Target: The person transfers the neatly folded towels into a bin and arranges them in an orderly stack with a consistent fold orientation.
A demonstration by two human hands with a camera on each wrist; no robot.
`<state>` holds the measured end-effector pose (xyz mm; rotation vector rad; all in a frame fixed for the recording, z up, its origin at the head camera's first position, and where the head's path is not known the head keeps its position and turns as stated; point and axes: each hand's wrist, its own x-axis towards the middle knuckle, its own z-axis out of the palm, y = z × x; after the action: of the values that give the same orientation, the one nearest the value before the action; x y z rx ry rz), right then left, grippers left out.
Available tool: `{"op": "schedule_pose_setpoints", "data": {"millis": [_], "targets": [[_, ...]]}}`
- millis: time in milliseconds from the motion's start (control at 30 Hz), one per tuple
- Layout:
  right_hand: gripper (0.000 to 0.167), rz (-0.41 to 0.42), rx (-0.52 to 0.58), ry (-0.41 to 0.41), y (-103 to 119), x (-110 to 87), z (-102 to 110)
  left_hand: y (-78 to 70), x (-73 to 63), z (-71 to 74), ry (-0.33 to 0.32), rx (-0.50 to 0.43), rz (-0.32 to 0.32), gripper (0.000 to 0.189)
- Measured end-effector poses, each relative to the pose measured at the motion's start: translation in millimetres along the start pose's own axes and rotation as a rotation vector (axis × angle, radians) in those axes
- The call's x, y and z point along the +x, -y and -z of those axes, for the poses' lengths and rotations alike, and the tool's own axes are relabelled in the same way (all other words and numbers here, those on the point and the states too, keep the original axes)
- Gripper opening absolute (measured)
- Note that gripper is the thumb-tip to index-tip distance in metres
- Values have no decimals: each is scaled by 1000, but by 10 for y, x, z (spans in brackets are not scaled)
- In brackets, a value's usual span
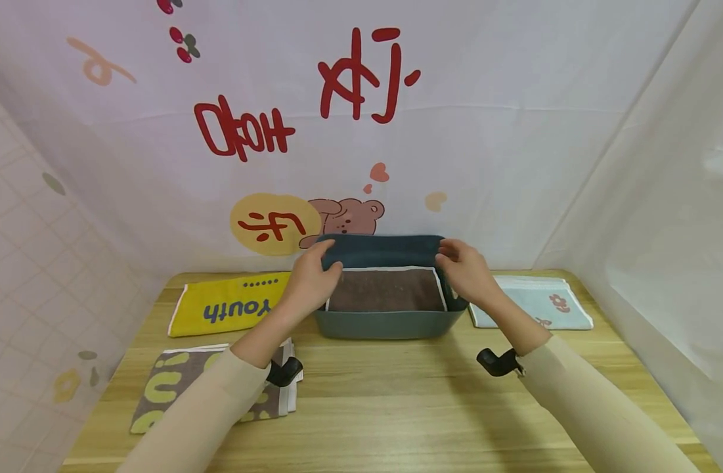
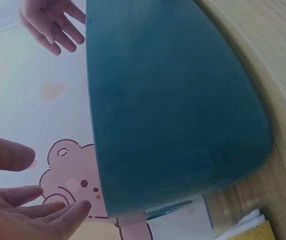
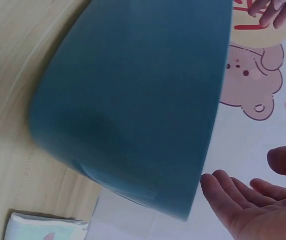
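Observation:
A dark teal plastic bin [image 1: 391,326] stands near the back of the wooden table. Inside it lies a folded brown towel [image 1: 387,290] with white edges. At the bin's left end is my left hand [image 1: 314,279], its thumb and fingers spread apart with nothing between them. My right hand [image 1: 467,272] hovers at the opposite end, fingers loosely bent and empty. In the right wrist view the fingertips [image 3: 208,181] come right up to the rim; whether they touch it I cannot tell. The left wrist view shows the left fingers [image 2: 78,212] just outside the rim.
Left of the bin lies a folded yellow towel [image 1: 201,309] reading "Youth". Nearer, partly under the left forearm, is a grey towel with yellow-green shapes [image 1: 163,386]. A light blue towel [image 1: 529,302] with flowers lies at the right. A white printed curtain [image 1: 491,151] hangs behind the table.

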<state>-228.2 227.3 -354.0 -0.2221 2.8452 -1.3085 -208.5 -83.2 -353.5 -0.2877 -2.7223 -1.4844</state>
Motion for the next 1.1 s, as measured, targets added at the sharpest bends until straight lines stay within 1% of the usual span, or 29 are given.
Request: {"op": "schedule_pose_setpoints", "data": {"millis": [233, 367, 533, 633, 767, 933, 1100], "targets": [[53, 7, 80, 12, 31, -74, 60, 19, -114, 60, -20, 15, -33, 55], [54, 26, 80, 5, 63, -121, 76, 16, -191, 124, -34, 20, -35, 57], [56, 56, 68, -2, 116, -208, 35, 29, -271, 231, -67, 27, -42, 58], [56, 72, 74, 3, 137, -268, -13, 68, -314, 294, -85, 49, -49, 58], [57, 93, 77, 7, 159, -319, -91, 142, -381, 369, -109, 85, -38, 59], [58, 114, 95, -6, 203, -355, -176, 234, -470, 440, -120, 125, -34, 59], [56, 145, 108, -24, 263, -390, -268, 335, -587, 521, -118, 162, -10, 62]]}}
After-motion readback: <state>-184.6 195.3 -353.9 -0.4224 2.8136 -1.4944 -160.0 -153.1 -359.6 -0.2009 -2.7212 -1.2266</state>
